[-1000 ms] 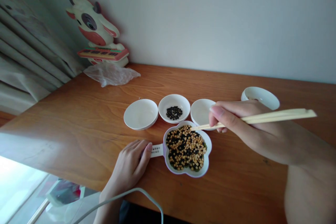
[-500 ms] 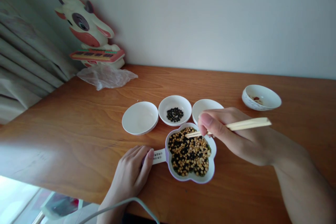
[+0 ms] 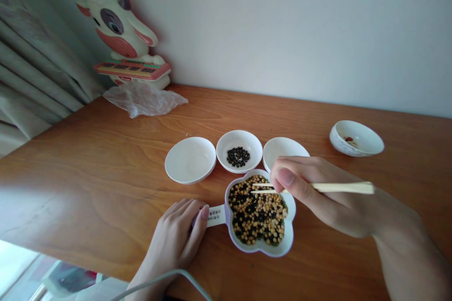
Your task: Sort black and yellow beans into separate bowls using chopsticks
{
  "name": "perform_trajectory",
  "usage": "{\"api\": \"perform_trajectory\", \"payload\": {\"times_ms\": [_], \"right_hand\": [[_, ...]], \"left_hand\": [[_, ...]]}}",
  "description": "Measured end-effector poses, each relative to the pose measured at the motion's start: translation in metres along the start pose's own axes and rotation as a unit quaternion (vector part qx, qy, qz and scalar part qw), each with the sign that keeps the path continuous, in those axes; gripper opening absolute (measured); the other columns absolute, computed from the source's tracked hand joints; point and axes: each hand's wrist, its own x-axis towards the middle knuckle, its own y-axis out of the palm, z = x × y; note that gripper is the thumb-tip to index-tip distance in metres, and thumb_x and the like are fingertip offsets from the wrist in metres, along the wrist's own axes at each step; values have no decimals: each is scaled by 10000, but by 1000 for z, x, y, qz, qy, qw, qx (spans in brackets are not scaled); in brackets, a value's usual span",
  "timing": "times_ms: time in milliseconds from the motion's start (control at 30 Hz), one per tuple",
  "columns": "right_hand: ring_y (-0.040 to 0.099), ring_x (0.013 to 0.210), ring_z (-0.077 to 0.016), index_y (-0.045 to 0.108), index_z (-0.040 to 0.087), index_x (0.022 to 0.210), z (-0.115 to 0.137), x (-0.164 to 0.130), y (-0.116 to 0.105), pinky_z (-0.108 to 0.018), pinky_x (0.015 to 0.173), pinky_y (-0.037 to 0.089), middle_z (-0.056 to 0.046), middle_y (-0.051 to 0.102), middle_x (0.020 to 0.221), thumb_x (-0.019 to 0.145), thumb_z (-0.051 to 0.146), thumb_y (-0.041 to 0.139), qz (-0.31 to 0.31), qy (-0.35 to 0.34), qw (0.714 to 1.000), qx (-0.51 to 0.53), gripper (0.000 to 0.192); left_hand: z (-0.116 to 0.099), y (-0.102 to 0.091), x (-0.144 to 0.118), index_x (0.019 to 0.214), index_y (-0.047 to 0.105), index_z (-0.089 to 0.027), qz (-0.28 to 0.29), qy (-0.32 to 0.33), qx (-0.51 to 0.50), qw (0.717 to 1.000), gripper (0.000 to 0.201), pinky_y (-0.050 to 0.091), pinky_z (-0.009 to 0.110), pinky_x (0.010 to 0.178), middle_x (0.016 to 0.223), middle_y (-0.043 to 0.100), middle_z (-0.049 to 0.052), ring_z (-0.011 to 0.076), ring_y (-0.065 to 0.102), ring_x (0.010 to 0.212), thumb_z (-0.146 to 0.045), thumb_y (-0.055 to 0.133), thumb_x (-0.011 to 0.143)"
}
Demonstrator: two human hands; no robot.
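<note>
My right hand [image 3: 310, 193] is closed around a pair of wooden chopsticks [image 3: 342, 187]. Their tips are slightly apart and touch the mixed beans [image 3: 259, 211], black and pale yellow with some green at the edges. These fill a flower-shaped white dish [image 3: 290, 230] with a purple rim. My left hand [image 3: 180, 233] grips the dish's labelled handle [image 3: 216, 216]. Behind the dish stand three small white bowls: the left bowl [image 3: 190, 160] has nothing in it, the middle bowl [image 3: 239, 136] contains black beans [image 3: 238, 156], and the right bowl [image 3: 284, 148] is partly hidden by my right hand.
Another white bowl [image 3: 356, 138] with a few reddish-brown bits stands at the right. A cow-shaped toy keyboard [image 3: 130, 42] leans at the back left, behind a crumpled plastic bag [image 3: 146, 101]. A grey cable [image 3: 173, 273] crosses by my left wrist. The wooden table [image 3: 88, 164] meets the wall.
The chopstick tips have spread apart over the beans, and the chopsticks lie more level. The view has shifted slightly. My left hand still grips the handle.
</note>
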Motion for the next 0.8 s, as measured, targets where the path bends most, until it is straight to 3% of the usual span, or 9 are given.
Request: {"api": "perform_trajectory", "payload": {"times_ms": [267, 533, 800], "right_hand": [[480, 676, -144, 475, 221, 777, -2, 0, -1, -296, 668, 384, 26, 525, 720, 1094, 405, 446, 1, 18, 1000, -3, 368], [511, 713, -165, 591, 221, 854, -3, -1, 0, -316, 688, 398, -1, 601, 764, 1112, 441, 372, 18, 13, 1000, 6, 404], [540, 726, -163, 614, 222, 865, -3, -2, 0, -314, 697, 407, 3, 621, 777, 1115, 440, 366, 11, 13, 1000, -1, 414]], "left_hand": [[2, 2, 1, 814, 526, -243, 2, -1, -6, 1000, 316, 472, 327, 721, 799, 658, 19, 203, 626, 738, -324, 427, 1103], [0, 0, 0, 797, 508, -244, 0, -1, 1, 1000, 320, 464, 328, 704, 783, 656, 22, 205, 617, 722, -323, 435, 1098], [-1, 0, 0, 821, 539, -248, -6, -4, 1, 1000, 307, 473, 319, 717, 801, 662, 16, 201, 628, 737, -328, 439, 1100]]}}
